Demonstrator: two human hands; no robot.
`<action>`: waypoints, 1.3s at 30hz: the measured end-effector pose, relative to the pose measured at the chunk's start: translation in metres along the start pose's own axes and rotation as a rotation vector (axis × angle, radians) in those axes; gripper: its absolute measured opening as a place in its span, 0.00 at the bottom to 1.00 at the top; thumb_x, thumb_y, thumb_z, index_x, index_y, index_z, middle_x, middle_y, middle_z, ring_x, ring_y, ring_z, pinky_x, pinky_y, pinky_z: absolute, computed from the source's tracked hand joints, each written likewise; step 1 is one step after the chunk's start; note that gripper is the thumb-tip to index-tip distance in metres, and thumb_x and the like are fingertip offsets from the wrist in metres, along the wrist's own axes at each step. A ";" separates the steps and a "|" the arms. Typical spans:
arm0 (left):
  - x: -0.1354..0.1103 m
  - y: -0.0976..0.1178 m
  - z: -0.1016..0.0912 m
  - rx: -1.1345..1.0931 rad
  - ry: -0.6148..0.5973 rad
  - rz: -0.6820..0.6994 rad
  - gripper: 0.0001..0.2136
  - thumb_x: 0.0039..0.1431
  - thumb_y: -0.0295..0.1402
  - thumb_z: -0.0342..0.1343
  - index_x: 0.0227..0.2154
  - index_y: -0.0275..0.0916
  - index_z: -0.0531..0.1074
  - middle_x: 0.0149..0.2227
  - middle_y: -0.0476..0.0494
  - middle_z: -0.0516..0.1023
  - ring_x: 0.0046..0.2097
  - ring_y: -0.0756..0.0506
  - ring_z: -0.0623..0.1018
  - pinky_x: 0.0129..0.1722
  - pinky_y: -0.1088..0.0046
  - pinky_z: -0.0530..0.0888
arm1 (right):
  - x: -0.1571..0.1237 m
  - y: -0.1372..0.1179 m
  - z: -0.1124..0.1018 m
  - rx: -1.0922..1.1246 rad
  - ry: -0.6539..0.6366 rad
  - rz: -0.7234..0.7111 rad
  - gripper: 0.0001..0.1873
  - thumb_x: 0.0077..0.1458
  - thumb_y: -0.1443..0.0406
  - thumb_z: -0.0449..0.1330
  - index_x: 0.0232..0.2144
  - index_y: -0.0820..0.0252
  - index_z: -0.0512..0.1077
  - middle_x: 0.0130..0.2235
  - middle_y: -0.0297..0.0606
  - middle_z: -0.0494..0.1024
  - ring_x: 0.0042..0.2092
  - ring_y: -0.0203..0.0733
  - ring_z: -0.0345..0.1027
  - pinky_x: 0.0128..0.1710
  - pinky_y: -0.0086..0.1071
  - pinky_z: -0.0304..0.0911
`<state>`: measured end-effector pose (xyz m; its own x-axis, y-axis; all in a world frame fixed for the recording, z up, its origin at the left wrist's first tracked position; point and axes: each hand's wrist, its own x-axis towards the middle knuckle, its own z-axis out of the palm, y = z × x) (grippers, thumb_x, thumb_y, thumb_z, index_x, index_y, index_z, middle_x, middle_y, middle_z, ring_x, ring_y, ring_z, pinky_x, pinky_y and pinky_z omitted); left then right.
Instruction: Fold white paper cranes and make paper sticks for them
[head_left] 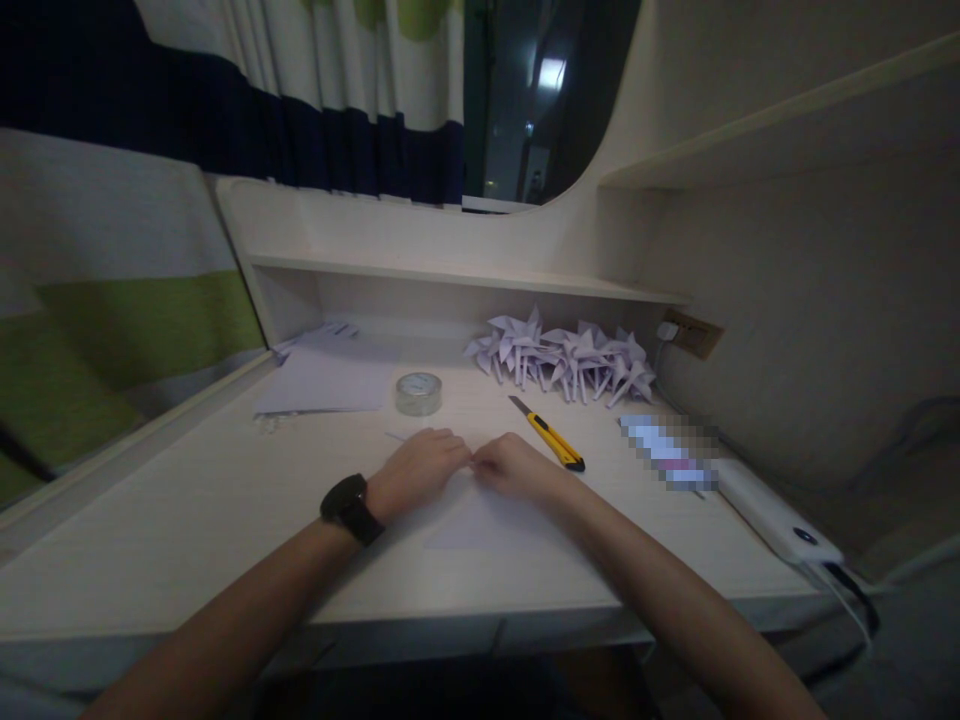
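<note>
My left hand (418, 467), with a black watch on its wrist, and my right hand (516, 467) meet fingertip to fingertip over a pale sheet of paper (480, 522) lying flat on the desk (187, 530). Both hands have their fingers curled and pressed down on the sheet's far edge. The fingertips themselves are hidden behind the knuckles.
A roll of clear tape (418, 392) stands behind my left hand. A yellow utility knife (549, 434) lies just right of my right hand. A stack of paper (326, 378) lies at back left, several folded paper pinwheels (566, 358) at back right. A white power strip (772, 512) lies at right.
</note>
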<state>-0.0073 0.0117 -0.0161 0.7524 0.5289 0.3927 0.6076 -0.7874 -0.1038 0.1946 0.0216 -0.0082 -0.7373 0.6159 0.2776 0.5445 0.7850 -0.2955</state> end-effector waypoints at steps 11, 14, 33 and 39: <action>0.000 -0.005 0.002 0.031 0.019 0.000 0.07 0.59 0.21 0.49 0.34 0.37 0.70 0.34 0.45 0.74 0.37 0.44 0.70 0.36 0.68 0.64 | 0.000 0.001 0.000 -0.024 0.012 -0.010 0.09 0.50 0.74 0.55 0.28 0.65 0.75 0.29 0.43 0.80 0.29 0.36 0.68 0.31 0.26 0.55; 0.000 -0.004 -0.001 -0.026 0.006 0.014 0.07 0.58 0.21 0.50 0.32 0.38 0.71 0.33 0.45 0.74 0.37 0.45 0.70 0.37 0.68 0.64 | 0.000 0.003 0.001 -0.009 0.001 -0.021 0.09 0.48 0.75 0.55 0.22 0.65 0.73 0.23 0.37 0.76 0.25 0.33 0.62 0.28 0.25 0.51; -0.001 -0.008 -0.010 -0.263 -0.031 0.043 0.09 0.60 0.25 0.50 0.31 0.41 0.74 0.30 0.47 0.76 0.36 0.46 0.71 0.37 0.69 0.64 | -0.001 -0.001 -0.015 0.348 -0.227 0.077 0.11 0.52 0.69 0.56 0.21 0.66 0.73 0.18 0.26 0.62 0.22 0.29 0.53 0.24 0.24 0.48; -0.002 -0.010 -0.009 -0.280 -0.035 0.041 0.09 0.61 0.26 0.49 0.32 0.40 0.74 0.31 0.46 0.76 0.37 0.46 0.72 0.38 0.69 0.64 | -0.001 0.000 -0.011 0.347 -0.200 0.029 0.12 0.53 0.70 0.54 0.20 0.65 0.72 0.18 0.26 0.60 0.22 0.28 0.51 0.23 0.24 0.46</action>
<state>-0.0172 0.0161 -0.0069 0.7863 0.5015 0.3610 0.4861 -0.8627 0.1398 0.1998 0.0216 0.0017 -0.8057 0.5852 0.0914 0.4236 0.6773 -0.6016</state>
